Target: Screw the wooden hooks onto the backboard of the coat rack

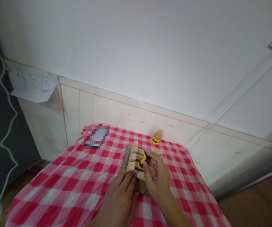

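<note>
A yellow and black screwdriver (144, 158) is held in my right hand (158, 176), its shaft slanting down to the near left. It points at a wooden piece (132, 157) with a row of pale, rounded slats and darker gaps between them, each gap showing a small dark hole or fitting. My left hand (121, 197) grips the near left end of this piece, fingertips on the wood and thumb along its near side. My right hand covers part of its right side. Whether the screwdriver tip touches a screw is too small to tell.
A cone-shaped container with yellow parts (157, 136) stands at the back of the table near the wall. A blurred phone-like object (97, 137) lies at the back left. Red and white checked cloth (79, 176) covers the table. A white cable (8, 151) hangs at left.
</note>
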The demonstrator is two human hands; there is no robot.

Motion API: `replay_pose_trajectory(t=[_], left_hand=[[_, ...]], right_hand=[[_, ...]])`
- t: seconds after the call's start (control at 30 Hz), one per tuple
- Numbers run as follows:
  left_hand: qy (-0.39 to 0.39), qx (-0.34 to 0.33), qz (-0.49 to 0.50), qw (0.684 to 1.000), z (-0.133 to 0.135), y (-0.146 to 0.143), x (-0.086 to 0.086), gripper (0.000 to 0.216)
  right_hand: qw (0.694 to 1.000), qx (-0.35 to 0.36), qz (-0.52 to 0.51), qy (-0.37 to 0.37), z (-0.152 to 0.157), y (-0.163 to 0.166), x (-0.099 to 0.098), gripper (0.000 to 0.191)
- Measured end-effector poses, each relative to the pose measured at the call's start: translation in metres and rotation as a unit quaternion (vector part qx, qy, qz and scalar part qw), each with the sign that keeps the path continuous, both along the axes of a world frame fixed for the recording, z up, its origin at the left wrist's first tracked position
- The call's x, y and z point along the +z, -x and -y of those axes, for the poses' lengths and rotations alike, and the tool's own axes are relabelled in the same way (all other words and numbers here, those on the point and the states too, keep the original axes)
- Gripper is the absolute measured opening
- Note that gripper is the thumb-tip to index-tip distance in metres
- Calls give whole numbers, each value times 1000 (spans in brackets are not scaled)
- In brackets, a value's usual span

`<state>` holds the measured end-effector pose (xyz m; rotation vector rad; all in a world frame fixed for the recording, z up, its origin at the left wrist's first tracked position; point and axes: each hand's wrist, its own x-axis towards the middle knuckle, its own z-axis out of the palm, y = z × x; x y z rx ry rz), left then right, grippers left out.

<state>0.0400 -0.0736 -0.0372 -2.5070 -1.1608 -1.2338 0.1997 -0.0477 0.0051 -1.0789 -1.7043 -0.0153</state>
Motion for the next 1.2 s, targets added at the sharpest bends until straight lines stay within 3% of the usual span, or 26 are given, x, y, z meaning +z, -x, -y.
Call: replay_pose_trajectory(t=[0.47, 1.2], left_hand=[[1, 3, 14, 1000, 0, -1, -3, 32], [3, 0, 9, 1000, 1, -1, 0, 33]], right_hand=[[997, -37, 33, -63, -1, 4, 10, 31], [996, -37, 32, -75, -3, 4, 11, 27]])
